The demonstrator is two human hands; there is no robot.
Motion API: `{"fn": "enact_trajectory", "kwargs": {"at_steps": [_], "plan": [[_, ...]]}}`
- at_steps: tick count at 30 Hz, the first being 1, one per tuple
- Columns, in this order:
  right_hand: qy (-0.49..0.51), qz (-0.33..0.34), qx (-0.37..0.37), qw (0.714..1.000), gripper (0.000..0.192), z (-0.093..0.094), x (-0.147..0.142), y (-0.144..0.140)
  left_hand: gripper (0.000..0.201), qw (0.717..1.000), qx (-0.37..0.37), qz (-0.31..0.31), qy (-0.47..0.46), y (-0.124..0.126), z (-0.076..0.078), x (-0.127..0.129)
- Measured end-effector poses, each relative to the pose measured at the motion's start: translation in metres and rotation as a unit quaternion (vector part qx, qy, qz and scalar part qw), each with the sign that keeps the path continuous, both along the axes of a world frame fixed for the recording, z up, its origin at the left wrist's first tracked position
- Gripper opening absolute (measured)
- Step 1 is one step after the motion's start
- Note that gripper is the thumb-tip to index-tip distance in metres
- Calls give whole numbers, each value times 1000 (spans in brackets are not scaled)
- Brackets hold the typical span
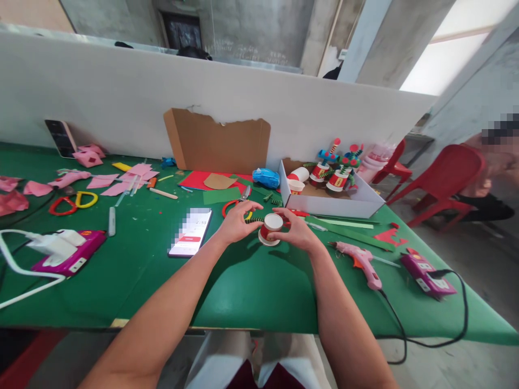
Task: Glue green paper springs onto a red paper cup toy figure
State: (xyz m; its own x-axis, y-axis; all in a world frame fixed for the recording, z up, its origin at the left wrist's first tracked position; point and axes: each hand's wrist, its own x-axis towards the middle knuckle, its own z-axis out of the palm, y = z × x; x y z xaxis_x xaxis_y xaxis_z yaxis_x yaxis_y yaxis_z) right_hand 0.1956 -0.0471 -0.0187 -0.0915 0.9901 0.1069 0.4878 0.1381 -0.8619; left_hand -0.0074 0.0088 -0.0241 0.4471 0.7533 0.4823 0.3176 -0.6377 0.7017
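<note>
A small paper cup (pixel 271 227) was gripped between the fingers of the left hand (pixel 236 221) and the right hand (pixel 296 228), just above the green bench (pixel 251 286). The cup was red with a white rim, its open mouth turned upward. A striped pipe cleaner (pixel 254 220) was pinched at the left fingers.

Head camera looks down, forward over green table (pixel 251 292).
</note>
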Motion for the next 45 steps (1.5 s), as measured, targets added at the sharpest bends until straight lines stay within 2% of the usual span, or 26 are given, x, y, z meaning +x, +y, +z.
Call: {"fn": "enact_trajectory", "kwargs": {"at_steps": [5,9,14,16,18,22,25,27,30,32,34,37,40,43,45], "plan": [[66,-55,18,996,45,1,6,3,20,993,-26,86,-81,7,4,-8],[128,-113,52,984,47,1,10,7,23,978,-45,147,-138,11,5,-12],[140,-232,107,956,49,8,25,6,21,974,-20,175,-145,10,4,-11],[135,-260,114,949,50,12,31,4,20,976,-2,175,-132,9,2,-9],[121,-238,91,959,50,14,31,1,18,981,32,157,-106,8,1,-8],[47,-136,60,988,38,10,14,-2,15,986,97,123,-64,6,1,-8],[0,-110,81,991,38,4,2,0,17,981,99,150,-68,7,3,-10],[10,-121,103,987,35,2,4,2,17,979,89,168,-72,8,3,-12],[54,-222,137,964,41,2,21,5,18,977,79,183,-74,8,1,-13],[74,-318,152,933,46,3,32,6,18,976,74,190,-74,7,-1,-12],[84,-378,166,907,50,3,37,6,19,977,65,194,-65,8,-1,-9],[88,-383,183,901,56,2,27,7,17,982,51,180,-12,19,6,-1],[93,-356,193,910,59,-1,12,8,18,984,42,140,99,41,19,11],[92,-347,195,913,58,-5,4,10,26,965,50,88,244,69,27,28],[88,-342,192,916,57,-7,3,11,26,955,51,60,285,87,26,40]]}}
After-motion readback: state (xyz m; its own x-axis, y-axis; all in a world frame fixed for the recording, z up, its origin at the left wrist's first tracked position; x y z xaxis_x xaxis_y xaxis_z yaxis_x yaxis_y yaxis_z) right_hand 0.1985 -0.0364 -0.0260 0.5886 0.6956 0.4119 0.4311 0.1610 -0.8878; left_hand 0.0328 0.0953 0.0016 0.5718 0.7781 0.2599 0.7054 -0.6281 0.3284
